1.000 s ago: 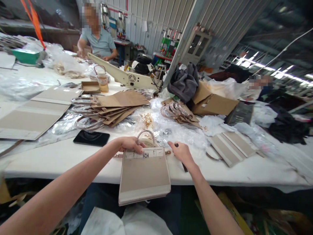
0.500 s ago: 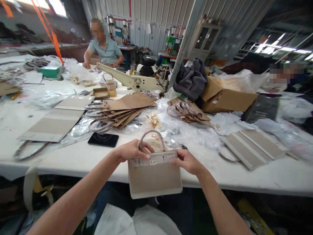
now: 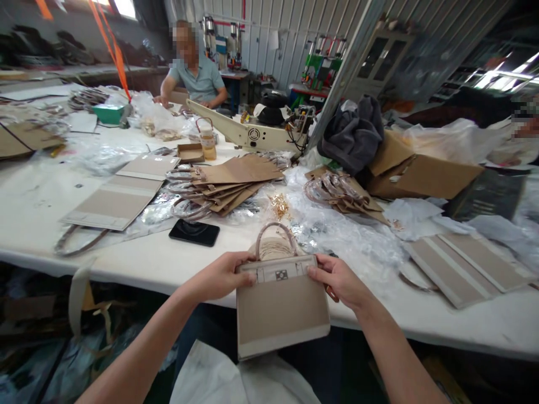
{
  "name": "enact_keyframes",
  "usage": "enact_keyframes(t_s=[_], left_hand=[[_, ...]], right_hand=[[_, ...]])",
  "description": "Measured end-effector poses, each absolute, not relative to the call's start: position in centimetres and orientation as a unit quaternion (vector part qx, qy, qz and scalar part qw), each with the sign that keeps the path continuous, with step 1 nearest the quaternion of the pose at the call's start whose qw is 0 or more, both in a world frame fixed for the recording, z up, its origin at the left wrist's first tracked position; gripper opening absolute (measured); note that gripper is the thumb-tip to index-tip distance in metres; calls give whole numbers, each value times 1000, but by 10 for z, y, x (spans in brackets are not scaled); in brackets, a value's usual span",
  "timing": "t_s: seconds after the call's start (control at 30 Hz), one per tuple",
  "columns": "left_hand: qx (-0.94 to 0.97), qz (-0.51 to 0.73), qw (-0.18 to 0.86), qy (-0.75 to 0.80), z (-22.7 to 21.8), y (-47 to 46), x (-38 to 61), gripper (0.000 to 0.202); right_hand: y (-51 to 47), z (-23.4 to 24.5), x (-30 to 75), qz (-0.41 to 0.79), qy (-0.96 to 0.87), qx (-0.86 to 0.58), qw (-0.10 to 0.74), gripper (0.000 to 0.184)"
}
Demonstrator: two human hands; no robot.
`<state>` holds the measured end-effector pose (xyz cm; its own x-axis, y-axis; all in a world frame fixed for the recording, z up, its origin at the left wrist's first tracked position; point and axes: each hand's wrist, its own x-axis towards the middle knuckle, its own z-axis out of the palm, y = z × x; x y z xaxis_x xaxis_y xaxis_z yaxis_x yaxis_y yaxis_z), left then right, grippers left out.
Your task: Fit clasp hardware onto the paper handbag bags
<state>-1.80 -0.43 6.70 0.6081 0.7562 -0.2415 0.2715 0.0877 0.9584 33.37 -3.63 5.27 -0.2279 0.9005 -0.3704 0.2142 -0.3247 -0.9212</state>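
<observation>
While left hand (image 3: pixel 236 275) and right hand (image 3: pixel 341 280) pinch the beige bag (image 3: pixel 283 314) by its top corners, I log it at six o'clock | over desk (image 3: pixel 141 252) edge | slackened pinch could tip it lapward

Phone (image 3: pixel 194 232) left of bag (image 3: pixel 283 311); carton (image 3: pixel 438 177) right

The white table (image 3: pixel 143 253) is crowded. Near the front, a phone (image 3: pixel 194 233) is laid flat. Farther back, a jar (image 3: pixel 208 147) is set beside a small brown box (image 3: pixel 189 154), and plastic (image 3: pixel 351 244) is spread about.
</observation>
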Motion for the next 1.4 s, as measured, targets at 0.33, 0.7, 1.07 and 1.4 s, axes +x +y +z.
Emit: enact_keyframes(t_s=[0.33,0.7,1.07,1.4], left_hand=[[628,281,442,575,24,21,3,45],[658,277,438,546,5,5,-9,31],[698,261,435,506,25,8,-5,12],[719,163,426,525,32,12,-9,11]], right_hand=[[3,24,335,478,-572,-638,194,54],[0,26,335,393,-612,-655,203,60],[8,23,334,461,-604,-605,236,35],[3,22,331,444,-616,-613,218,32]])
